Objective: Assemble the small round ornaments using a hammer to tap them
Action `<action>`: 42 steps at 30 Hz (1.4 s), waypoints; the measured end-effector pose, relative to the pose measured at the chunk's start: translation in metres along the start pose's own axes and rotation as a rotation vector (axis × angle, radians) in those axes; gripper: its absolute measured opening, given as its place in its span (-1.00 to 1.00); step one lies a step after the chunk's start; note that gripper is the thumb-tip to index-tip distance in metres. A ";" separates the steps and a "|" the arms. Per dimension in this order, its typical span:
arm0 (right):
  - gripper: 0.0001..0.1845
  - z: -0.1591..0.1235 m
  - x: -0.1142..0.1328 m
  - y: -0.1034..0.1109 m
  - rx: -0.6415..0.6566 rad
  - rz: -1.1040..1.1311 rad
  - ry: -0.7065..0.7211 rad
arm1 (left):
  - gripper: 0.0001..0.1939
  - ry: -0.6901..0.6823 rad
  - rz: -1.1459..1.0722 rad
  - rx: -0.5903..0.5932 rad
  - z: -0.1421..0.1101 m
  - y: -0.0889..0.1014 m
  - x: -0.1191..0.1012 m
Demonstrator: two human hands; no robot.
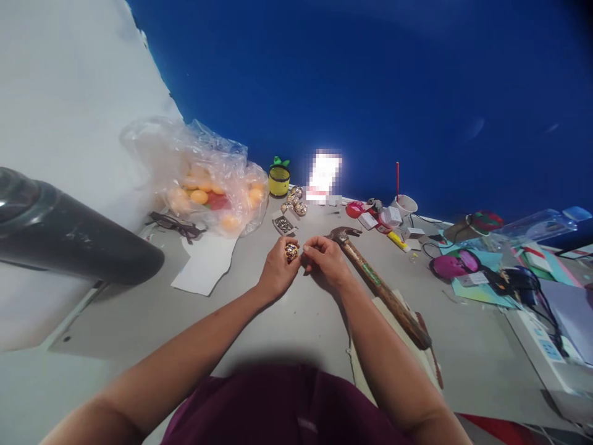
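Gold and dark, shiny and rounded, a small patterned metallic-looking ball (291, 251) sits in my left hand (277, 270), clamped between the curled fingers and thumb, its bright face turned up and partly hidden by my grip; it is held over the pale grey tabletop (287, 334), in front of my body. My right hand (327, 259) is just to the right of it, palm turned inward; the thumb and forefinger look brought together, though I cannot tell whether they pinch anything tiny. From those right fingertips (306, 249) the ball lies directly to the left, near but apart, at about the same distance from me; being round, it shows no clear long axis; my left hand has it, and my right faces it across a narrow gap.

Beyond the ball and slightly left is a small open box (293, 217) of little shiny pieces (284, 225); farther back, similar gold-patterned balls (296, 201) cluster together. A claw hammer with a worn brown wooden handle (370, 270) slants beside my right hand, head away from me, handle running back towards me and to the right.
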State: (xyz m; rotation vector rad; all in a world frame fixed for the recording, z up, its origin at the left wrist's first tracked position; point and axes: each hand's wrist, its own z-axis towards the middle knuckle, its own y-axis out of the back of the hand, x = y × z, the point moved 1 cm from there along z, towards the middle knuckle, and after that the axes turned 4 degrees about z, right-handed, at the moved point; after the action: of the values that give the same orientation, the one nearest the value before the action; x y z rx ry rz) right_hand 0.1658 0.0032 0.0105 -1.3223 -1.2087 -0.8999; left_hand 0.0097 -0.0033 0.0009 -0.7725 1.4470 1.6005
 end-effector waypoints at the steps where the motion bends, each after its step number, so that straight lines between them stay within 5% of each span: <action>1: -0.60 0.001 0.000 0.002 -0.022 -0.010 0.007 | -0.73 -0.007 0.001 -0.011 0.001 0.000 0.000; 9: -0.65 0.005 -0.002 0.005 -0.044 -0.090 0.003 | -0.66 -0.075 -0.131 0.057 0.006 0.005 0.001; 16: -0.82 0.001 0.004 0.004 -0.101 -0.307 0.199 | -0.35 0.202 -0.637 0.223 0.009 0.003 0.006; 21: -0.72 0.001 0.005 0.005 -0.079 -0.528 0.353 | -0.31 0.207 -0.830 0.260 0.010 0.004 0.005; 31: -0.80 0.000 -0.003 0.001 -0.015 -0.672 0.483 | -0.54 0.368 -1.103 0.317 0.013 0.008 0.003; 42: -0.82 -0.001 -0.004 -0.001 -0.010 -0.699 0.613 | -0.53 0.386 -1.055 0.318 0.013 0.008 0.008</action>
State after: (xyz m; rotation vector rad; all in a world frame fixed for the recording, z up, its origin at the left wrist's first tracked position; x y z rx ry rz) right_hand 0.1637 0.0015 0.0067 -0.5229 -1.1615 -1.6597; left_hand -0.0002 0.0106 -0.0003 -1.3821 1.1527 0.4250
